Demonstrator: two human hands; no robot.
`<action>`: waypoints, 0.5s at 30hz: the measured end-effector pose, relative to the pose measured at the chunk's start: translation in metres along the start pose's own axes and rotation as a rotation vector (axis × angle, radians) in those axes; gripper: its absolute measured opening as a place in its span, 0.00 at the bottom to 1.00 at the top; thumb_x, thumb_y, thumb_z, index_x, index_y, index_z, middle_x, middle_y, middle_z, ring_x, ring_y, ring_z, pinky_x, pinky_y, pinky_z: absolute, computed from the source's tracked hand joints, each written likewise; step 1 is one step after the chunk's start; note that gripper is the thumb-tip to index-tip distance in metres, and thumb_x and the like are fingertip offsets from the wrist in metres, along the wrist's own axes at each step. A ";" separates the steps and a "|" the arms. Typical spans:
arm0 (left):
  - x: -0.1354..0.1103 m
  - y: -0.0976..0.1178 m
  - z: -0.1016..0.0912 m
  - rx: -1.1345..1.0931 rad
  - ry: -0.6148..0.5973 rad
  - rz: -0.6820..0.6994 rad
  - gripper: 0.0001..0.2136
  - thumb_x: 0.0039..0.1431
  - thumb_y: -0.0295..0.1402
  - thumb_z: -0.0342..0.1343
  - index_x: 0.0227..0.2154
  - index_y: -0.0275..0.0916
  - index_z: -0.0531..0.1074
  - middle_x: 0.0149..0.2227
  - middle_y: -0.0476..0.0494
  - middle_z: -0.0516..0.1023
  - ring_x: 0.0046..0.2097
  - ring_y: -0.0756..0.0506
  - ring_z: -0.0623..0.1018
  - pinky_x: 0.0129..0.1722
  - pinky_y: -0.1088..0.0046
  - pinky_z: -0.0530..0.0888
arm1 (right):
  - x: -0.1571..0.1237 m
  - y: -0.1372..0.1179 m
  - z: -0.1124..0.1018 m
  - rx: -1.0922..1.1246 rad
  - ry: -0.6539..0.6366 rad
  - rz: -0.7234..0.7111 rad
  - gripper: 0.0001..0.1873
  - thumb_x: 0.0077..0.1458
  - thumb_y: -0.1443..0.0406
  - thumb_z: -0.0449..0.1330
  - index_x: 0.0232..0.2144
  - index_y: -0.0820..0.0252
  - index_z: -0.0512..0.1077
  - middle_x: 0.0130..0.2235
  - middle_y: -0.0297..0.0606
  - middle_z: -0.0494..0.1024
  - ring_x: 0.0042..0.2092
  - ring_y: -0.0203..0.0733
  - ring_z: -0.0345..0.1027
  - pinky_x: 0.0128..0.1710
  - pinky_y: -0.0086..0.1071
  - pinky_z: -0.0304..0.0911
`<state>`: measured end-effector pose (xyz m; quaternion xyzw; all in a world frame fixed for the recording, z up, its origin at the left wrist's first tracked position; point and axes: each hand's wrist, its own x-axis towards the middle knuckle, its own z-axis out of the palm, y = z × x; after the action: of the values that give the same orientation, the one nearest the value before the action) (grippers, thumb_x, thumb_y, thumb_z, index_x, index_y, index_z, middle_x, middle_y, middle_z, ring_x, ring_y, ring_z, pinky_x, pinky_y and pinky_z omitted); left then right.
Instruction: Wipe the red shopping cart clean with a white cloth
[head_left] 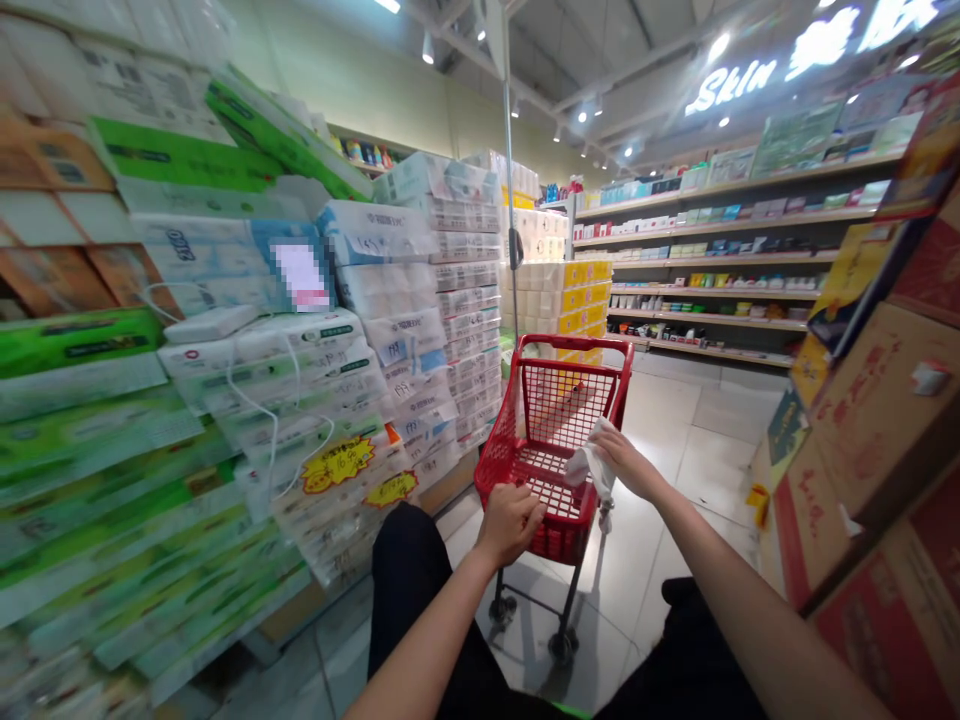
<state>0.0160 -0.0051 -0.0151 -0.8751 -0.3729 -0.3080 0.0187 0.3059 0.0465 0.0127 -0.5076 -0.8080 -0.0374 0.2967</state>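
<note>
A small red shopping cart with a mesh basket stands on the floor between my knees. My left hand is at the near left corner of the basket, its fingers curled over the rim. In my right hand is a crumpled white cloth, possibly a paper wipe, held against the basket's right side. Part of the cloth hangs inside the rim. The basket's slatted floor shows through between my hands, and the cart's far handle rises behind it.
Stacked tissue packs rise along the left, with a phone and a white cable on them. Cardboard boxes are piled at the right. A thin metal pole stands beyond the cart, and stocked shelves line the back.
</note>
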 end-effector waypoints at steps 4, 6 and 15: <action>-0.004 -0.011 -0.005 0.031 0.041 -0.053 0.18 0.65 0.43 0.45 0.24 0.39 0.68 0.31 0.45 0.71 0.36 0.45 0.69 0.40 0.66 0.62 | -0.004 -0.035 0.016 -0.077 0.055 0.043 0.21 0.65 0.57 0.41 0.41 0.56 0.72 0.46 0.40 0.73 0.61 0.47 0.54 0.60 0.47 0.52; -0.004 -0.015 -0.006 0.055 0.065 -0.092 0.18 0.66 0.41 0.44 0.23 0.39 0.68 0.30 0.45 0.71 0.35 0.45 0.69 0.40 0.66 0.61 | -0.017 -0.070 0.026 -0.123 0.083 0.035 0.18 0.63 0.53 0.47 0.39 0.55 0.72 0.45 0.40 0.73 0.57 0.48 0.57 0.61 0.50 0.49; -0.015 -0.021 -0.012 0.007 0.066 -0.144 0.17 0.65 0.33 0.42 0.20 0.39 0.66 0.26 0.50 0.69 0.35 0.47 0.67 0.49 0.62 0.57 | -0.050 -0.134 0.034 -0.126 0.032 -0.139 0.13 0.65 0.61 0.46 0.37 0.53 0.70 0.39 0.35 0.73 0.51 0.41 0.62 0.64 0.46 0.42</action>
<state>-0.0122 -0.0024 -0.0178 -0.8352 -0.4353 -0.3360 0.0120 0.1933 -0.0455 -0.0084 -0.4673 -0.8325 -0.1168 0.2738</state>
